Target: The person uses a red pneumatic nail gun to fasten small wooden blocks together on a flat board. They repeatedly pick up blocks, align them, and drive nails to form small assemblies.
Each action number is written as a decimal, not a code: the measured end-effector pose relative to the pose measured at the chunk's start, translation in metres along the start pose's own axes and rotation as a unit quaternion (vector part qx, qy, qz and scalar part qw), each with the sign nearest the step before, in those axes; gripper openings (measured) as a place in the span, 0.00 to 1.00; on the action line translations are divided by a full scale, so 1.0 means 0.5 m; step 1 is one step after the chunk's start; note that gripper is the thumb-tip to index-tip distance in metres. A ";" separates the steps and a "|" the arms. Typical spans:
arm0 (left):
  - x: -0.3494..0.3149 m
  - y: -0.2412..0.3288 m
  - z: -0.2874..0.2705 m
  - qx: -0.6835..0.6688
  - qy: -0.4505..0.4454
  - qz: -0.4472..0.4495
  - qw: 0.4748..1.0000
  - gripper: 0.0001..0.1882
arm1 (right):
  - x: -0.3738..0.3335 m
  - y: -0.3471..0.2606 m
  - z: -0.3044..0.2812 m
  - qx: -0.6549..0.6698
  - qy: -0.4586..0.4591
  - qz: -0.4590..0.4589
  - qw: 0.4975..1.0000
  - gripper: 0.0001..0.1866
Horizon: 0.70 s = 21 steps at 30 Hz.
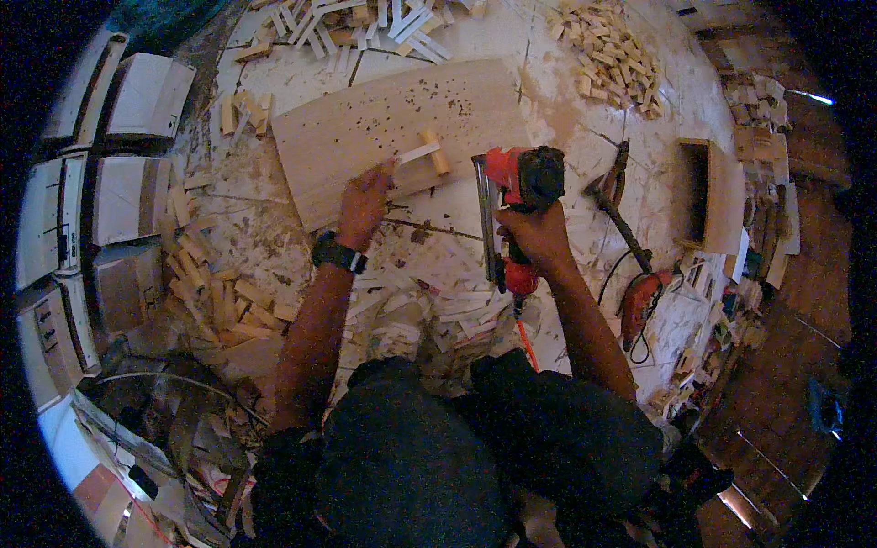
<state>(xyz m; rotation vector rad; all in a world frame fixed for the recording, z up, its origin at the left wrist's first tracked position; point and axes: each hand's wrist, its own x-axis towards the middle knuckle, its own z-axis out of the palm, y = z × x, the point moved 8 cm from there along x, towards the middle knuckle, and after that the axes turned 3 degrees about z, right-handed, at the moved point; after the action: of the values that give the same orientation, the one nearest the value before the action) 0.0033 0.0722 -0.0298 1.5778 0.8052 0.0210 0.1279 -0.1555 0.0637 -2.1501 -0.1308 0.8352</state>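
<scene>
Tiled floor (681, 128): wooden board (320, 155), heaped small blocks (621, 68), red corded tool (635, 309).

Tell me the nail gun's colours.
The nail gun is mostly red and black, seen best in the head view.

1 red-and-black nail gun (514, 173) is held just right of 1 pale T-shaped wooden piece (420, 152).

Nail gun (503, 165): red and black shell, a little glossy (plastic or painted metal, I cannot tell which).
Magazine (488, 219): dark, smooth, looking like metal.
Whitish strip (419, 152): flat face, smooth and matt.
Wood block (440, 157): bare wood, matt.
Board (315, 155): pale wood look, smooth, dark specks scattered upon it.
Floor (681, 59): pale tiles, smooth but dusty.
Clothing (402, 447): dark cloth, quite matt.
</scene>
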 end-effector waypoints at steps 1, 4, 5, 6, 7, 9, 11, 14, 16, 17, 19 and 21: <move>-0.009 -0.001 0.024 -0.051 -0.022 -0.014 0.998 0.18 | 0.000 -0.005 0.000 -0.004 0.000 -0.018 1.000 0.11; -0.015 -0.015 0.076 -0.177 -0.034 -0.062 0.982 0.20 | 0.002 -0.002 0.003 -0.018 -0.012 -0.010 1.000 0.11; -0.010 -0.027 0.080 -0.202 -0.002 -0.084 0.976 0.23 | 0.001 -0.002 0.003 -0.011 -0.013 -0.007 1.000 0.11; -0.004 -0.042 0.081 -0.216 0.027 -0.112 0.970 0.25 | 0.000 -0.002 0.001 -0.007 -0.012 -0.004 1.000 0.11; 0.005 -0.050 0.078 -0.195 0.045 -0.112 0.973 0.27 | -0.001 -0.002 0.000 -0.003 -0.012 -0.001 1.000 0.11; 0.024 -0.065 0.069 -0.141 0.080 -0.107 0.981 0.33 | -0.003 -0.010 -0.002 0.010 -0.009 -0.015 1.000 0.11; 0.042 -0.072 0.067 -0.125 0.104 -0.080 0.983 0.35 | -0.005 -0.018 -0.001 0.022 -0.011 -0.027 0.999 0.11; 0.049 -0.008 0.040 0.056 0.209 0.145 0.965 0.37 | -0.003 -0.019 0.006 0.034 -0.015 -0.026 0.999 0.11; 0.050 0.008 0.045 0.143 0.220 0.190 0.946 0.37 | 0.000 -0.012 0.014 0.043 -0.015 -0.010 0.999 0.11; 0.064 -0.009 0.049 0.144 0.192 0.135 0.961 0.37 | 0.003 -0.014 0.015 0.031 -0.009 -0.020 0.999 0.11; 0.082 -0.014 0.051 0.172 0.153 0.112 0.967 0.35 | 0.005 -0.021 0.021 0.024 -0.006 -0.040 0.999 0.12; 0.096 0.001 0.045 0.206 0.127 0.154 0.958 0.31 | 0.005 -0.027 0.029 0.028 -0.015 -0.044 0.999 0.12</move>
<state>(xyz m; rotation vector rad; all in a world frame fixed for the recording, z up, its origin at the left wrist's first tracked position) 0.0501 0.0766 -0.0547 2.1177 0.7863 0.3056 0.1235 -0.1362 0.0654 -2.0648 -0.2131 0.8123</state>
